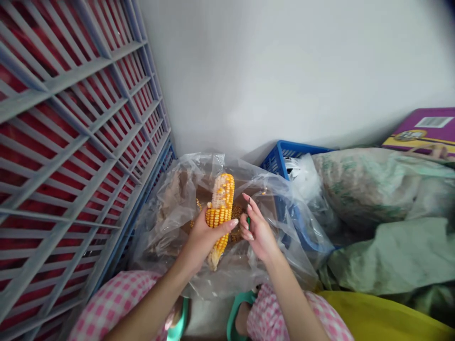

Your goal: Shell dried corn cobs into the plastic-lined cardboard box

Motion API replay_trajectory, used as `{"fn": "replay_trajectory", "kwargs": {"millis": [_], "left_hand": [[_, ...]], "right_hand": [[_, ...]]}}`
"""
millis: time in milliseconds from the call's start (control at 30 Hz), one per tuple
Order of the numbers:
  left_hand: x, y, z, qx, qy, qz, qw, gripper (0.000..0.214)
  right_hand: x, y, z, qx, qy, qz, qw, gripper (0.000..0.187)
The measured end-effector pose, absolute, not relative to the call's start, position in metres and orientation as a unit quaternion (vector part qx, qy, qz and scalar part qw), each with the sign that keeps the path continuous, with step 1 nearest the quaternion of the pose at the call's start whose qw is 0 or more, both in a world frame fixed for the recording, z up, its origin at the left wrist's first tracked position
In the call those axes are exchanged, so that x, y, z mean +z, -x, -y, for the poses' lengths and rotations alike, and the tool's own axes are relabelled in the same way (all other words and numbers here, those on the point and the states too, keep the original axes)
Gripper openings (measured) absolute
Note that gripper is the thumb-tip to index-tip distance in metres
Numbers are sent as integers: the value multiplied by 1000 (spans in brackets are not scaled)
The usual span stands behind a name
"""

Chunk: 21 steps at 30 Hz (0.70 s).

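My left hand (202,239) grips a yellow ear of dried corn (221,208) upright, its fingers wrapped around the lower half. Pale bare patches show near the cob's top, where kernels are gone. My right hand (258,232) pinches a thin green tool (249,219) between its fingers, a short way right of the cob and apart from it. Below both hands lies a clear plastic bag (170,227) holding loose corn kernels (236,222) on a brown surface.
A grey slatted crate (71,142) with red behind it rises on the left. A blue plastic basket (287,158), pale green-patterned sacks (362,184) and a purple box (423,130) stand to the right. My pink-checked knees (113,303) frame the bag.
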<state>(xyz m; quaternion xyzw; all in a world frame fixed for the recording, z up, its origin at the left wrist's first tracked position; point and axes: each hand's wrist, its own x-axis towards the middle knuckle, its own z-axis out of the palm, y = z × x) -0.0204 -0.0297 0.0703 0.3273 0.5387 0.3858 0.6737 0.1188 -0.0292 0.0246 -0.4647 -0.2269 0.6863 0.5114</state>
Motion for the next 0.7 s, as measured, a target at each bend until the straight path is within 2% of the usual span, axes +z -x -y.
{"fn": "replay_trajectory", "kwargs": {"millis": [133, 300, 400, 500, 700], "left_hand": [[74, 22, 29, 379, -335, -541, 672, 47], [68, 28, 22, 371, -379, -548, 647, 49], [62, 34, 17, 361, -425, -559, 614, 49], [63, 36, 17, 348, -436, -552, 620, 47], [69, 21, 28, 265, -381, -463, 755, 43]], "right_hand": [[17, -122, 24, 566, 575, 277, 521, 32], [25, -131, 21, 507, 596, 417, 462, 40], [29, -135, 19, 461, 603, 421, 496, 38], [29, -134, 18, 508, 572, 355, 536, 38], [27, -117, 22, 639, 481, 212, 562, 44]]}}
